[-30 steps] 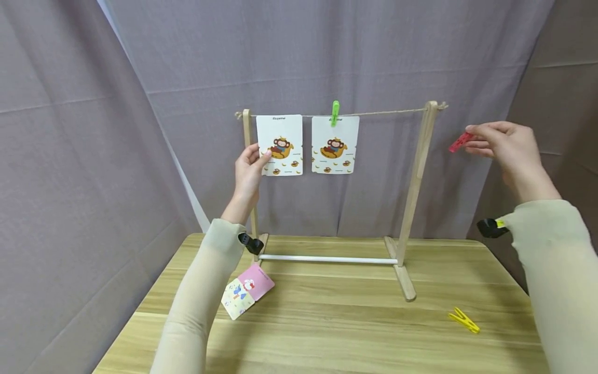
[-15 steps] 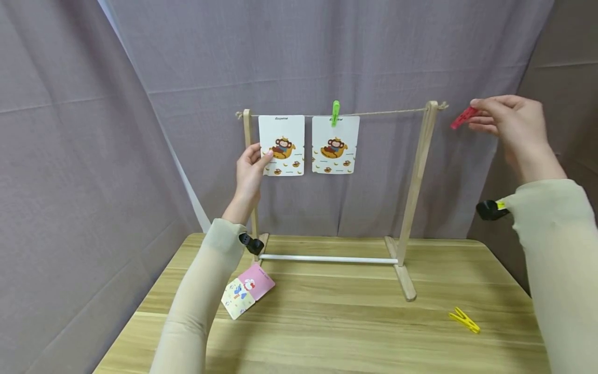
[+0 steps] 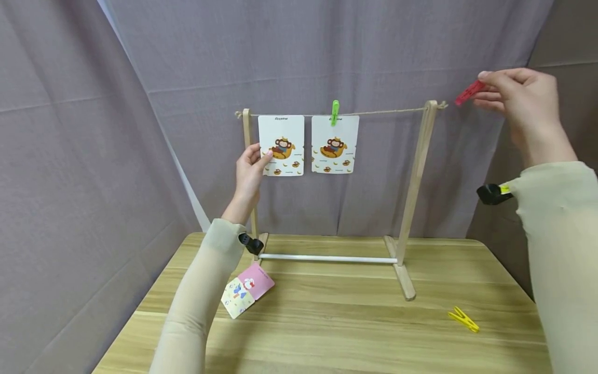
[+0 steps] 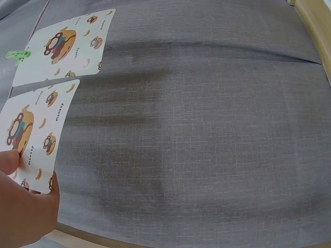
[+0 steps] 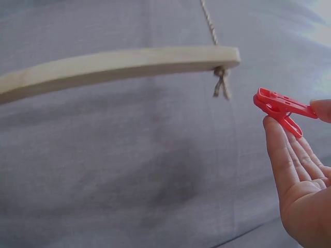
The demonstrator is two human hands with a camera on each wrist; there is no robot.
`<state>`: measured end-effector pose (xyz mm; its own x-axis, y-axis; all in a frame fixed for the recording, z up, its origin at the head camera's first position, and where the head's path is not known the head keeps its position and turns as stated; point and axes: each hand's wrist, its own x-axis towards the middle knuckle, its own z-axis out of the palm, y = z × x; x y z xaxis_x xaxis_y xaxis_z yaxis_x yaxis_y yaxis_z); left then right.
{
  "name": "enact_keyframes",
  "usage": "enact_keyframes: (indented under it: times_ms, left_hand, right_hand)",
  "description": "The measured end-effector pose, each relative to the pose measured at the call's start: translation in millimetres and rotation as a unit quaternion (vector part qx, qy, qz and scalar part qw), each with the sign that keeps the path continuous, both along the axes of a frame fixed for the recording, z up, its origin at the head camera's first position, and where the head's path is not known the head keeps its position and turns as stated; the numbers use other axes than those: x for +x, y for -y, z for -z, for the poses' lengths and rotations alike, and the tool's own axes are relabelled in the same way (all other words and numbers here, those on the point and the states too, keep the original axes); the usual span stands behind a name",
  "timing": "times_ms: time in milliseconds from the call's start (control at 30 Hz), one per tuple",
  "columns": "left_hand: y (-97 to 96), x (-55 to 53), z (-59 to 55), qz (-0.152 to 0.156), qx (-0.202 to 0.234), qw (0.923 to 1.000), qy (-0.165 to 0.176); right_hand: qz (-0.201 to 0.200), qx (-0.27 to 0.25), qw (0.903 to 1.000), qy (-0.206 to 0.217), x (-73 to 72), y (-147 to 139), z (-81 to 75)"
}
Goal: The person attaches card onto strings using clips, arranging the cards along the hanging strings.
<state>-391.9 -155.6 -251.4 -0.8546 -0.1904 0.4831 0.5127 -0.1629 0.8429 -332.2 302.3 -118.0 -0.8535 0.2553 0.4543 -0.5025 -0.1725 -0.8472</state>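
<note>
My left hand [image 3: 249,174] pinches the lower left edge of a white monkey card [image 3: 285,127], holding it upright with its top edge at the twine [image 3: 383,112]. Beside it hangs a second monkey card [image 3: 322,162], fixed to the twine by a green clothespin [image 3: 335,112]. To the right of the rack, up in the air, my right hand [image 3: 532,106] pinches a red clothespin [image 3: 469,93] between thumb and fingers. The right wrist view shows this red clothespin [image 5: 282,108] apart from the twine's knotted end [image 5: 221,82].
A wooden rack with a right post [image 3: 416,182] and a white bottom rod [image 3: 327,258] stands on the table [image 3: 336,332]. A pink and yellow card [image 3: 247,290] lies front left, partly behind the left sleeve. A yellow clothespin [image 3: 464,319] lies front right. Grey curtain [image 3: 187,52] hangs behind.
My right hand has risen with the red clothespin and moved slightly right. The left hand and its card shifted a touch right, then stayed in place.
</note>
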Motion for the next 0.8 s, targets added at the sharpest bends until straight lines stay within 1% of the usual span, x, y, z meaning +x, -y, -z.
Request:
enact_keyframes:
  times_ms: [100, 200, 433, 500, 667, 800]
  left_hand:
    - [0.8, 0.0, 0.7, 0.000, 0.001, 1.0000, 0.001]
    - [1.8, 0.3, 0.8, -0.001, 0.004, 1.0000, 0.000]
    - [2.0, 0.5, 1.1, 0.001, 0.017, 0.9998, 0.004]
    - [1.9, 0.6, 1.4, 0.001, 0.018, 0.9998, 0.004]
    - [1.3, 0.8, 1.5, 0.001, 0.015, 0.9999, 0.003]
    - [0.1, 0.7, 1.1, 0.000, 0.015, 0.9999, 0.003]
  right_hand:
    - [0.002, 0.020, 0.9998, -0.004, 2.6, 8.2, -3.9]
    - [-0.011, 0.020, 0.9997, -0.011, 2.4, 17.6, -8.9]
    - [-0.019, 0.032, 0.9988, -0.030, -2.7, 42.3, -18.0]
    - [-0.024, 0.036, 0.9984, -0.036, -4.5, 50.4, -20.9]
    - [-0.053, 0.027, 0.9970, -0.049, -9.0, 68.9, -29.7]
    - [-0.059, 0.031, 0.9964, -0.052, -11.4, 79.8, -34.0]
